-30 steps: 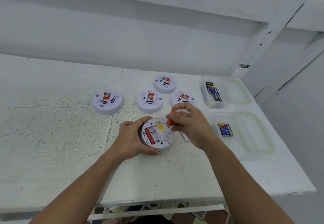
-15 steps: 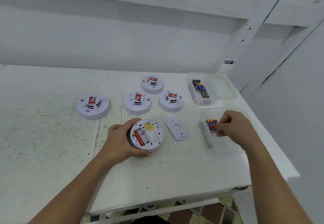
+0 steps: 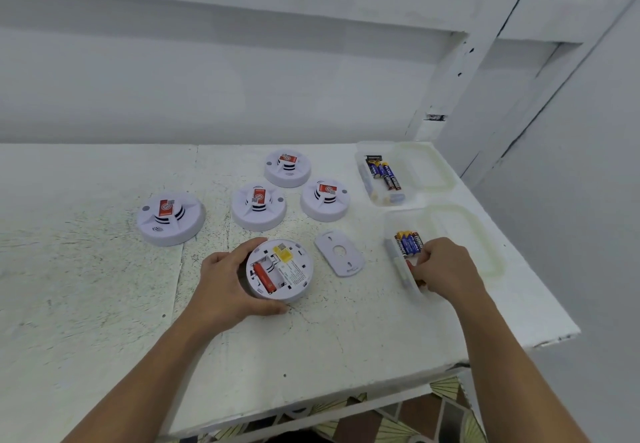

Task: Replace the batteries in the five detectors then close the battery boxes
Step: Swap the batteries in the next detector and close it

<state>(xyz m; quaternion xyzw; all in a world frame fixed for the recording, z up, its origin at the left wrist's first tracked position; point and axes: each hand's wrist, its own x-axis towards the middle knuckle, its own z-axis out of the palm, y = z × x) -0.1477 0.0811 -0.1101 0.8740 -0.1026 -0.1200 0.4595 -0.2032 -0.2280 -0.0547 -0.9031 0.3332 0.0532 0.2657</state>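
The battery change on one of the five detectors is judged to be in hand. The open detector [image 3: 280,269] is held back side up on the table [image 3: 104,304] by the left hand [image 3: 228,283], which is curled round its rim. One red battery [image 3: 263,278] is seen in its compartment, and the slot beside it looks empty. The cover [image 3: 339,252] lies between the two hands.

The right hand [image 3: 446,267] rests inside the near box [image 3: 485,234] with curled fingers, just beside the blue batteries [image 3: 410,243]. Under this hand a red piece [image 3: 409,265] is seen, probably a used battery. Whether it is gripped or only touched cannot be told.

Next, a blue battery must be picked and set the correct way round in the empty slot.

The four other detectors [image 3: 259,205], beyond the left hand, lie face up. The labels in the far box [image 3: 429,165] are too small to be read.
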